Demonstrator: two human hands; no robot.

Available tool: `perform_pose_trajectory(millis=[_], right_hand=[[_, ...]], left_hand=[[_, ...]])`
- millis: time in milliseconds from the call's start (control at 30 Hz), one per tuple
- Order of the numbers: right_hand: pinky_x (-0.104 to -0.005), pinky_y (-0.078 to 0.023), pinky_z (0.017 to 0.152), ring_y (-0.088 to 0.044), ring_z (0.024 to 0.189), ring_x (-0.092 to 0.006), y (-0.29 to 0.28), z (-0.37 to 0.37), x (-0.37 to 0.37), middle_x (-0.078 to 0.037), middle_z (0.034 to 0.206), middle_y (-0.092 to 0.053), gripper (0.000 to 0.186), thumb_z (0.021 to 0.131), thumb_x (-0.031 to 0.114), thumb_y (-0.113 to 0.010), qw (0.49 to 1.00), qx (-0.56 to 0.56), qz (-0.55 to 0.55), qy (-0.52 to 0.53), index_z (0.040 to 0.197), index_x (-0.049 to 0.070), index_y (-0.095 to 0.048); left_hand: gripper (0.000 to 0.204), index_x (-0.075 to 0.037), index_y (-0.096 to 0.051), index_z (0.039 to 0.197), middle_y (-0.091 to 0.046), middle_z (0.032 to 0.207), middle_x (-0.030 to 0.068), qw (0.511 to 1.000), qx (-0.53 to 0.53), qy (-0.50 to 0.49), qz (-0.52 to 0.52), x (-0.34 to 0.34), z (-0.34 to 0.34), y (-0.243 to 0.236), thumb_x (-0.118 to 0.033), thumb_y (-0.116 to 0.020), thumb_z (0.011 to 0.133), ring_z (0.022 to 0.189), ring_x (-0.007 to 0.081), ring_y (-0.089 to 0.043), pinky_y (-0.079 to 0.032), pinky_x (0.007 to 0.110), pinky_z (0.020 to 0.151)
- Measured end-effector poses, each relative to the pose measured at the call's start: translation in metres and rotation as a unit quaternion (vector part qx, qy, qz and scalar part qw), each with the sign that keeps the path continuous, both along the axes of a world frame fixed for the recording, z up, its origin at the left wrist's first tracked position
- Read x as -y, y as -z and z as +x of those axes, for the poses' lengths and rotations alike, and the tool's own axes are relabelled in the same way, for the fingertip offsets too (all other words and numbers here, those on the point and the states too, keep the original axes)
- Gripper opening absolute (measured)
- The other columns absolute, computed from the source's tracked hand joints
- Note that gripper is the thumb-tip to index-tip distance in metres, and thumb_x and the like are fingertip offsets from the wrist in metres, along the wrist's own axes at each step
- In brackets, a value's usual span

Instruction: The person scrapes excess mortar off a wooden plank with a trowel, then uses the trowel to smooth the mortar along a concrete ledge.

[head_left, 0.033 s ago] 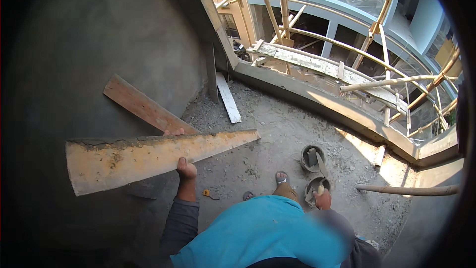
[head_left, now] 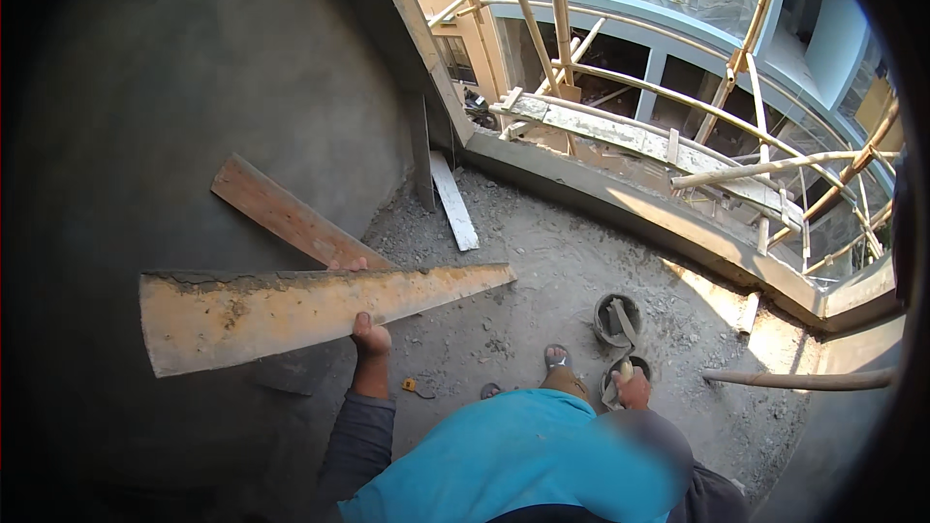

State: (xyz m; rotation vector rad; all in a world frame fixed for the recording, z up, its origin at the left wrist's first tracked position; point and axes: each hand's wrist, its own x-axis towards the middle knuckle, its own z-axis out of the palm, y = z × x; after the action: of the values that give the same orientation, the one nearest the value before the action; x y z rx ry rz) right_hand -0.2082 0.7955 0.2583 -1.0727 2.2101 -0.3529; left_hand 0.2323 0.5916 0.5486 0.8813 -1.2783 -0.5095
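My left hand [head_left: 370,337] grips a long pale wooden board [head_left: 281,315] by its lower edge, thumb in front and fingertips showing over the upper edge. Grey mortar is crusted along that upper edge. Down on the right, my right hand [head_left: 634,391] is closed round the pale handle of a trowel [head_left: 627,369], over a dark bucket [head_left: 647,365]. The trowel's blade is mostly hidden by the hand and bucket. Just beyond stands a second bucket [head_left: 598,322] with a flat grey tool [head_left: 622,320] in it.
A reddish plank [head_left: 291,213] leans against the grey wall [head_left: 242,68] behind the board. A white strip [head_left: 453,201] lies in rubble near the corner. Beyond the low ledge [head_left: 620,208] stands bamboo scaffolding [head_left: 717,97]. A pole [head_left: 799,381] juts in at right; a yellow tape measure [head_left: 409,384] lies on the floor.
The whole view has shifted slightly, so the scene sits a little further right and lower. Both hands keep hold of the same things.
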Motion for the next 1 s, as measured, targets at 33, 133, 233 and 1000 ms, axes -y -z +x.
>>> perform_pose_trajectory(millis=[33, 133, 233, 1000], right_hand=[[-0.0492, -0.050, 0.084, -0.063, 0.098, -0.0442, -0.010, 0.010, 0.021, -0.026, 0.100, -0.067, 0.049, 0.082, 0.039, -0.072, 0.997, 0.039, -0.066, -0.022, 0.106, -0.002, -0.060], [-0.0530, -0.048, 0.082, -0.062, 0.097, -0.0461, -0.013, 0.024, 0.067, -0.026, 0.100, -0.066, 0.047, 0.082, 0.037, -0.071, 0.983, 0.081, -0.126, -0.103, 0.111, 0.004, -0.055], [-0.0530, -0.048, 0.082, -0.062, 0.098, -0.0458, -0.027, 0.034, 0.098, -0.027, 0.099, -0.066, 0.048, 0.079, 0.033, -0.070, 0.969, 0.131, -0.125, -0.171, 0.114, 0.005, -0.052], [-0.0513, -0.047, 0.088, -0.061, 0.104, -0.0482, -0.032, 0.136, 0.176, -0.031, 0.106, -0.065, 0.051, 0.093, 0.041, -0.058, 0.894, 0.281, -0.020, -0.350, 0.129, 0.006, -0.049]], left_hand=[[0.089, 0.004, -0.022, 0.146, -0.048, 0.130, 0.0202, 1.000, 0.007, -0.002, -0.003, -0.002, -0.002, 0.000, -0.051, -0.049, 0.082, 0.125, 0.0321, -0.046, -0.030, 0.046, 0.112], [0.081, 0.002, -0.025, 0.146, -0.048, 0.127, 0.0175, 0.997, -0.069, -0.014, -0.033, -0.008, -0.006, 0.005, -0.045, -0.047, 0.083, 0.123, 0.0313, -0.046, -0.031, 0.046, 0.112], [0.079, -0.001, -0.028, 0.146, -0.049, 0.123, 0.0155, 0.989, -0.134, -0.044, -0.039, -0.011, -0.023, 0.006, -0.044, -0.048, 0.083, 0.120, 0.0309, -0.048, -0.032, 0.045, 0.110], [0.081, -0.002, -0.039, 0.139, -0.053, 0.125, 0.0218, 0.980, -0.176, -0.049, -0.076, -0.105, 0.007, -0.135, -0.058, -0.055, 0.084, 0.122, 0.0397, -0.051, -0.035, 0.056, 0.108]])
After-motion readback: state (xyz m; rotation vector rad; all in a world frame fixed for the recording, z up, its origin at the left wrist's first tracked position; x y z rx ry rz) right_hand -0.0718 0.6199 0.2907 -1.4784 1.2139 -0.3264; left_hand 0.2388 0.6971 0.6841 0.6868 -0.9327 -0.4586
